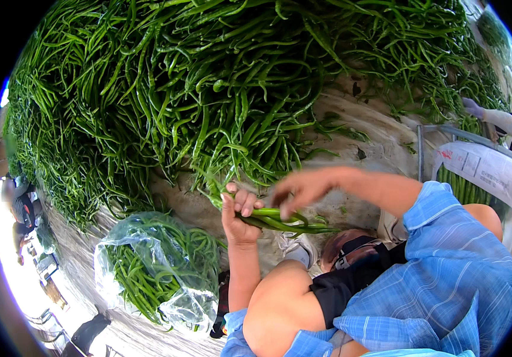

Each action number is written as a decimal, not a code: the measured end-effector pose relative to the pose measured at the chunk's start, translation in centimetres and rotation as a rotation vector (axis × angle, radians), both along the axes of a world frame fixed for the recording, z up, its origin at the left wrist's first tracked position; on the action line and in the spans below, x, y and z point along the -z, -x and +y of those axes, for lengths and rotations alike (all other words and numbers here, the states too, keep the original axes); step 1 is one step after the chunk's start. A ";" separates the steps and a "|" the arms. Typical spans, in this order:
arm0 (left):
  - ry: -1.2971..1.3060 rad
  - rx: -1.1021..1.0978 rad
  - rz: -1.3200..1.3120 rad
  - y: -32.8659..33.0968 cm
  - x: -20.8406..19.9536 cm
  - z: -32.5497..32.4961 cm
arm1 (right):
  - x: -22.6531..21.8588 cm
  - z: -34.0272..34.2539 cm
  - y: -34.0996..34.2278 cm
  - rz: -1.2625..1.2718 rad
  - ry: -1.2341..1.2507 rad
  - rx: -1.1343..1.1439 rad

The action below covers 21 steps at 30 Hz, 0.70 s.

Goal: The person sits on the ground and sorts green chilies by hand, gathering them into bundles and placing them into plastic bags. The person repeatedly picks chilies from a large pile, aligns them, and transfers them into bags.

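Note:
Several long green chili peppers (280,222) lie as a small bunch in my left hand (242,214), whose fingers are curled round them. Their ends stick out to the right and to the upper left of the hand. My right hand (311,189) is just above the right part of the bunch, bent downward and smeared by motion. Whether its fingertips hold a pepper cannot be made out. Beyond both hands rises a big heap of the same green chili peppers (208,77).
A clear plastic bag (175,306) filled with green peppers stands left of my legs. On the right, a metal frame (421,152) stands by a pale printed sheet (488,172) over more peppers. Another person's gloved hand (474,109) is at the far right. Pale sheeting (381,134) covers the ground.

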<state>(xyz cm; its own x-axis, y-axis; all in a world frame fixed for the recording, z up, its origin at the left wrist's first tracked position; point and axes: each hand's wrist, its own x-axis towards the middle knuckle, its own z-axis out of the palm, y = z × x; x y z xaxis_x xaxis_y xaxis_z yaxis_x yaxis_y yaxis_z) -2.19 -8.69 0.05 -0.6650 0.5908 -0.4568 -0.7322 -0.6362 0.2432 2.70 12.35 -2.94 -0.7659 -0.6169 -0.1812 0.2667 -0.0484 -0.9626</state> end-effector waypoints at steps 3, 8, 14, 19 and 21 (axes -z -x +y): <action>0.152 -0.053 0.001 0.7 0.6 -0.8 | 2.5 6.3 5.9 0.308 -0.593 0.631; 0.231 0.030 -0.016 0.5 0.9 0.4 | 5.6 10.2 10.3 0.675 -1.264 0.064; 0.331 0.076 -0.043 -0.7 1.9 -1.5 | 5.4 19.9 5.3 0.455 -1.247 0.261; 0.326 0.156 -0.050 -0.6 2.3 1.4 | 11.5 18.1 5.2 0.499 -1.330 0.189; 0.348 0.165 -0.067 -0.6 2.1 1.5 | 12.6 17.4 5.3 0.628 -1.442 0.204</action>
<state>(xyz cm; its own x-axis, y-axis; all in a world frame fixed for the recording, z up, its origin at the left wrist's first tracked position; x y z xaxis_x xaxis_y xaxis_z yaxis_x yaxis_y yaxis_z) -1.56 -7.19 -2.10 -0.5364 0.4891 -0.6878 -0.8391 -0.3967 0.3723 -2.60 29.75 -15.52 -0.9861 -0.0964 -0.1350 -0.0713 0.9811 -0.1798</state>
